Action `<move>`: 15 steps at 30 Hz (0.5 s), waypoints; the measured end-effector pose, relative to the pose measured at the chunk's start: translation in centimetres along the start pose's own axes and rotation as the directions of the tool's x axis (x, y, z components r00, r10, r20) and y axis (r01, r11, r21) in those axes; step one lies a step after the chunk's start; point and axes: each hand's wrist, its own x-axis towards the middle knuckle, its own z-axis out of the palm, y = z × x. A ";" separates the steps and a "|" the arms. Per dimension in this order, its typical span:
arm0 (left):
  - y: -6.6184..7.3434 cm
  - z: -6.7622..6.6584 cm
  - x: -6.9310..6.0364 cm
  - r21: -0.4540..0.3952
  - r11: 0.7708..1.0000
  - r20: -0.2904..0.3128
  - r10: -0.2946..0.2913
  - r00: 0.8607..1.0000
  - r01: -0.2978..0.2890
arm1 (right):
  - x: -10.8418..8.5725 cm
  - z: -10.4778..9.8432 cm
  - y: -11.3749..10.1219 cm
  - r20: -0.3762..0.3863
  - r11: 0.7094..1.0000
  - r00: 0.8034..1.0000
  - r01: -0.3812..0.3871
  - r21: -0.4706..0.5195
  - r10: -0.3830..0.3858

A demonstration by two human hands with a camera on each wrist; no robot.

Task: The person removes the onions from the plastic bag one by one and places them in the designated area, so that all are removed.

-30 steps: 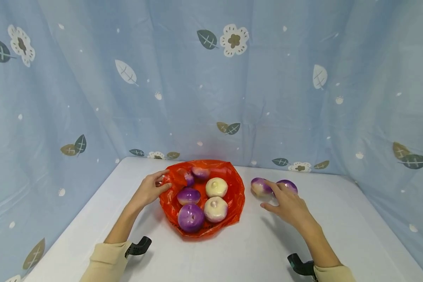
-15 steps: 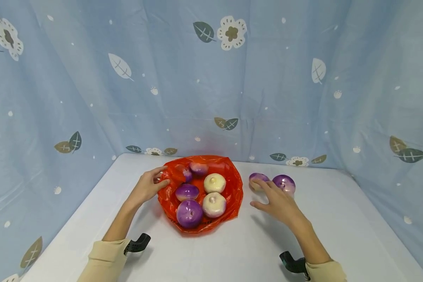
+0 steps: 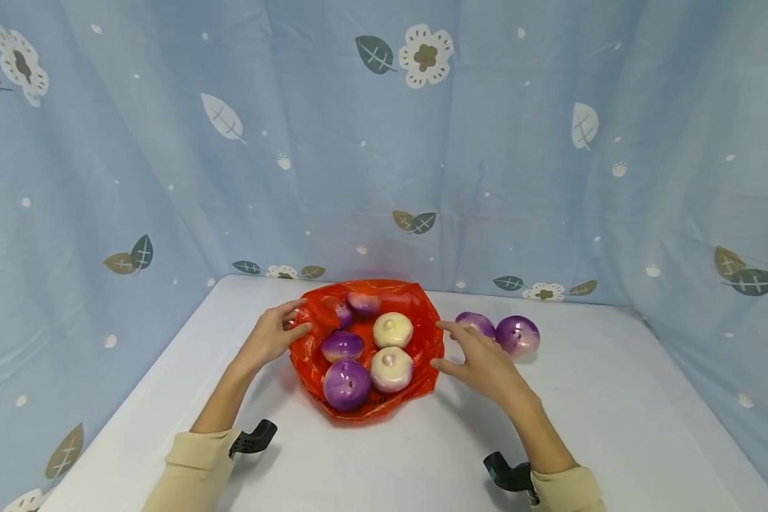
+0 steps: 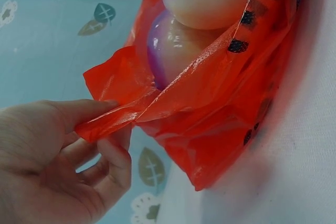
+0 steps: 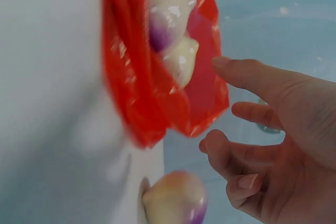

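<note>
- Nearest me, right of centre, the right hand [image 3: 486,363] has just swung left, away from the two loose bulbs and over to the bag's edge. Its fingers are spread and it carries nothing; whether the tips touch the plastic I can't tell.
- That shift, as I read it, turns the work from the loose pair to the bag itself, with a hand now at either side of it.
- At centre left, the left hand [image 3: 269,338] pinches a fold of the rim between thumb and fingers, just as it did half a second ago.
- Between them, mid-frame, sits the red plastic bag [image 3: 422,309], mouth spread wide; front to back it holds a round purple bulb [image 3: 347,385], two pale bulbs [image 3: 392,369], a flatter purple one [image 3: 343,346] and two partly covered ones [image 3: 363,304].
- Beyond the right hand, the two loose bulbs [image 3: 518,336] lie side by side on the white table [image 3: 614,398], less hidden than in the earlier frame.
- Behind everything hangs a blue curtain [image 3: 333,142].
</note>
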 end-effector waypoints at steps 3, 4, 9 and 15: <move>0.0 0.1 0.1 0.000 1.000 0.005 -0.003 1.000 0.003 | 0.3 0.0 -0.5 -0.003 1.000 1.000 0.024 0.007 -0.024; 0.0 0.2 0.2 0.001 1.000 0.005 -0.005 1.000 0.005 | 0.4 0.1 -0.7 -0.005 0.999 0.999 0.037 0.009 -0.037; 0.1 0.2 0.1 0.017 1.000 0.002 -0.003 1.000 0.003 | 0.4 0.8 -1.5 -0.026 0.998 0.998 0.063 0.015 -0.063; -0.2 0.1 0.1 0.040 0.999 -0.026 -0.016 1.000 0.017 | 0.7 2.0 -1.9 -0.071 0.997 0.994 0.079 0.027 -0.077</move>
